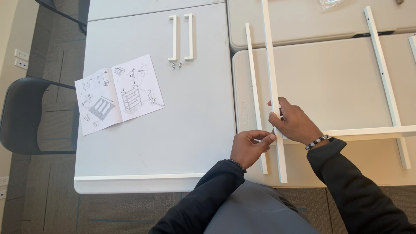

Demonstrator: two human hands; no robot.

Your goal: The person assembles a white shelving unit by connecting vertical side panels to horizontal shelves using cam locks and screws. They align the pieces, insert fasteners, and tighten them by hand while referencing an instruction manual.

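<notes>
Your right hand [294, 123] is covering where the long white rail [273, 86] is meeting the crossbar [368, 131], whose far end is running off the frame's right edge; whatever your left hand [248, 147] is pinching is staying too small to tell.

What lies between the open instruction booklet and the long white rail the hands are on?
In the head view, only bare grey tabletop separates the booklet from the thinner white rail lying beside the held rail.

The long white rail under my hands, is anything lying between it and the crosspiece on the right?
Nothing visible does. The right hand presses the long white rail where the crosspiece meets it; the left hand pinches there too.
</notes>
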